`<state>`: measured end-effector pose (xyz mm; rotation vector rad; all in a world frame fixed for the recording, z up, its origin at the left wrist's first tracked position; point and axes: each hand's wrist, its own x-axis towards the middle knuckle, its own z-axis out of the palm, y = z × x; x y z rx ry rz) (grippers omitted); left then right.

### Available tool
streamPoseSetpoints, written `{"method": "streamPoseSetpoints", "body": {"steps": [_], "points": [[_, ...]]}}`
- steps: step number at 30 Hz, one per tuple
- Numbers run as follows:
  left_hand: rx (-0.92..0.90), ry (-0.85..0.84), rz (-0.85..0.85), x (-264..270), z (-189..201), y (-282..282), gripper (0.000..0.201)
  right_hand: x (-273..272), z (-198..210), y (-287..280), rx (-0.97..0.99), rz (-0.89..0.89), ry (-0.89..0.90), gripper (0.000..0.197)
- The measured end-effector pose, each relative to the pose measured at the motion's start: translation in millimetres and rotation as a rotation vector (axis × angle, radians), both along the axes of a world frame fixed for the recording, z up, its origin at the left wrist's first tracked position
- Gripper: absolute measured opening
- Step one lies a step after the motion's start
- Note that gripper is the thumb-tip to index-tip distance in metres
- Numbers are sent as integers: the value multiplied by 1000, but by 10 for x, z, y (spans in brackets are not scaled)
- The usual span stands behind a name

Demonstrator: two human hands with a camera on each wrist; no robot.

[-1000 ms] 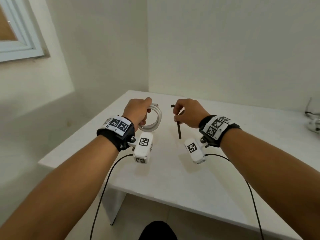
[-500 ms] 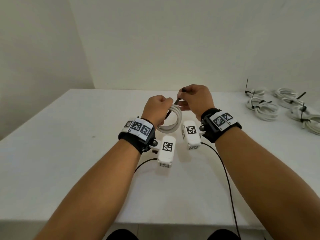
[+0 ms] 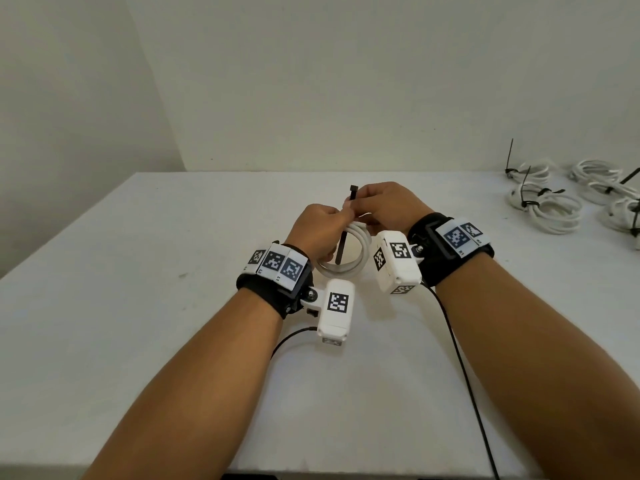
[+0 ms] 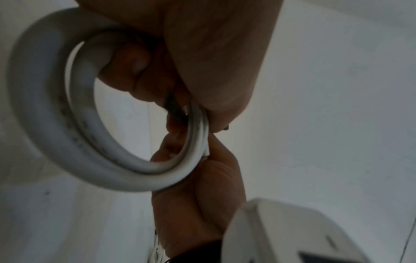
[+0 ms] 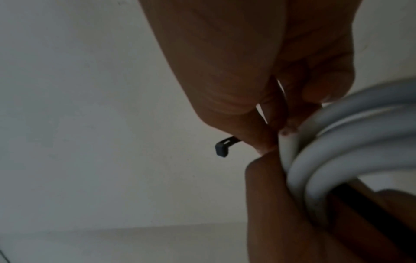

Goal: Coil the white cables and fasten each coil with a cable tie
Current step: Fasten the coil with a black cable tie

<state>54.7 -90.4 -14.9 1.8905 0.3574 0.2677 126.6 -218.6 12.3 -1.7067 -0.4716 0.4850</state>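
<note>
A white cable coil [image 3: 349, 261] hangs upright between both hands above the white table [image 3: 138, 306]. My left hand [image 3: 320, 232] grips the coil's upper left part, fingers curled through the ring [image 4: 90, 142]. My right hand [image 3: 384, 206] pinches a black cable tie [image 3: 343, 242] against the coil's top. The tie's square head [image 3: 354, 188] sticks up above the fingers and its strap runs down through the ring. In the right wrist view the tie head [image 5: 221, 147] juts left of the pinching fingers, beside the cable strands [image 5: 337, 160].
Several tied white coils [image 3: 547, 209] with black ties lie at the table's far right. Thin black wires [image 3: 460, 368] trail from the wrist cameras toward the near edge. Plain walls stand behind the table.
The hands came together; the right hand brought the tie from apart onto the coil, and its strap now passes through the ring. The head view swung right.
</note>
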Motion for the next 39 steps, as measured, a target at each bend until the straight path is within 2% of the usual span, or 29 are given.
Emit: {"method": "streamPoseSetpoints", "body": {"steps": [2,3,5,7,10,13,17,20,23,29,33,39], "points": [[6,-11,14,-18,3,34,33,-12,-27,26,-19,13,-8,7],[1,-20,38,-31,12,61,31,-10,-49,48,-64,9,-71,11],[-30,-39,114,-54,41,145,27,-3,-78,103,-165,-31,-310,20],[-68,-40,197,-75,71,249,24,-40,-81,137,-165,-56,-592,21],[-130,-12,276,-89,86,378,25,-92,-74,145,-148,134,-865,24],[-205,3,292,-93,77,412,25,-138,-103,192,-255,305,-963,30],[-233,16,268,-85,60,345,30,-173,-151,231,-329,309,-1037,28],[-262,14,245,-64,52,308,30,-149,-170,229,-269,278,-1097,16],[-307,19,247,-58,15,308,29,-124,-179,231,-176,245,-1075,8],[-301,6,283,-65,4,365,26,-167,-86,203,-93,140,-811,4],[-193,-51,215,-53,-34,356,25,-168,-86,253,-7,30,-707,1],[-109,-62,81,-31,-62,336,27,-103,-134,309,-21,-85,-537,5]]}}
